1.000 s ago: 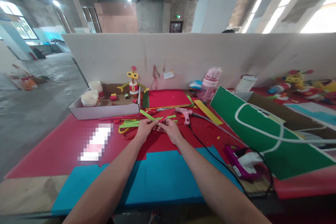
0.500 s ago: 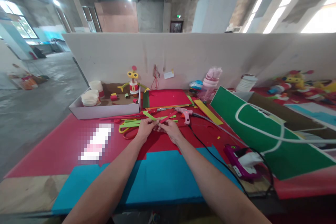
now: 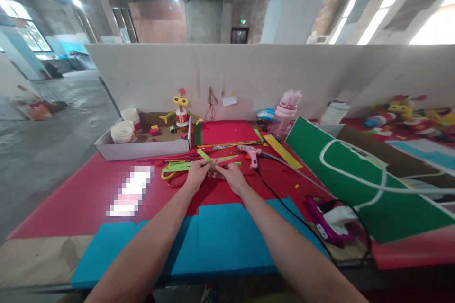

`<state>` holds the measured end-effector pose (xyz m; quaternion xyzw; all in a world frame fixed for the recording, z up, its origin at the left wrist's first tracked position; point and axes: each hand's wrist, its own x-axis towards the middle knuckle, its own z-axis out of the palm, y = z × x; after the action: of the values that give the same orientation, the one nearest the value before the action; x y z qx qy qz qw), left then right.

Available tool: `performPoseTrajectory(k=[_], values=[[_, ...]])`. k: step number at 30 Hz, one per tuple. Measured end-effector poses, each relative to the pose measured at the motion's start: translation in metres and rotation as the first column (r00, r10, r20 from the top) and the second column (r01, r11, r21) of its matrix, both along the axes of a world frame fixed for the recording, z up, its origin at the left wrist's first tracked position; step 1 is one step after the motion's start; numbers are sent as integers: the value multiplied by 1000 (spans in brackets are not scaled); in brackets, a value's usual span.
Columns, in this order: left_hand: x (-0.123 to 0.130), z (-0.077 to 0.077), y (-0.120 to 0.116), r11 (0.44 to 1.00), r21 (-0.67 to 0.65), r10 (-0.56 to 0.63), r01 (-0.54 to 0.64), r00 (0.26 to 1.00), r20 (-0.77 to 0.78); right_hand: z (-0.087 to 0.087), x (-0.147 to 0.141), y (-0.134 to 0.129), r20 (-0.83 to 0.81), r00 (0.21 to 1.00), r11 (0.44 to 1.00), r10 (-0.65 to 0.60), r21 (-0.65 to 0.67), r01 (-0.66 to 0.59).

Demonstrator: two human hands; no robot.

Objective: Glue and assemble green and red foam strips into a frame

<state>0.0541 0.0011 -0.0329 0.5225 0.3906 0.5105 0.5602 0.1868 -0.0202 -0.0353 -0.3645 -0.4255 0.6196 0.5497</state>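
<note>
My left hand [image 3: 198, 172] and my right hand [image 3: 228, 173] meet over the red table cover, fingertips pinched close together. Between the left fingers is a light green paper strip [image 3: 204, 155], its free end slanting up to the left. From the right fingers a red paper strip [image 3: 232, 160] points up to the right. Where the two strips meet is hidden by the fingers. More green strips [image 3: 177, 167] lie beside my left hand, over yellow scissor-like handles [image 3: 166, 173]. A pink glue gun [image 3: 252, 155] rests just beyond my right hand.
A white box [image 3: 142, 150] with paper cups stands at the back left, a paper-cup robot figure [image 3: 181, 114] behind it. Blue sheets [image 3: 220, 236] lie in front. A purple power strip [image 3: 329, 225], cables and a leaning green board [image 3: 341, 184] take up the right.
The red strip in my right hand has tilted lower, closer to level. The green strip's free end has shifted slightly to the right and up. Both hands stay in place.
</note>
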Motion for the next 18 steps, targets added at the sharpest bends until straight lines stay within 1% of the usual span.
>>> performPoseTrajectory(k=[4, 7, 10, 14, 18], values=[[0, 1, 0, 1000, 12, -11, 11, 1000, 1, 2, 1, -2, -4, 1000, 1000, -5, 15, 5], [0, 2, -1, 1000, 17, -22, 22, 1000, -2, 4, 1, -4, 27, 1000, 1000, 6, 15, -7], [0, 4, -3, 1000, 20, -1, 1, 1000, 3, 6, 1, -5, 58, 998, 1000, 13, 13, -14], [0, 6, -5, 999, 35, 36, -37, 999, 8, 4, -1, -3, 48, 998, 999, -37, 19, 36], [1, 6, -5, 1000, 20, -1, 1, 1000, -24, 0, -1, 2, 22, 994, 994, -110, 26, 109]])
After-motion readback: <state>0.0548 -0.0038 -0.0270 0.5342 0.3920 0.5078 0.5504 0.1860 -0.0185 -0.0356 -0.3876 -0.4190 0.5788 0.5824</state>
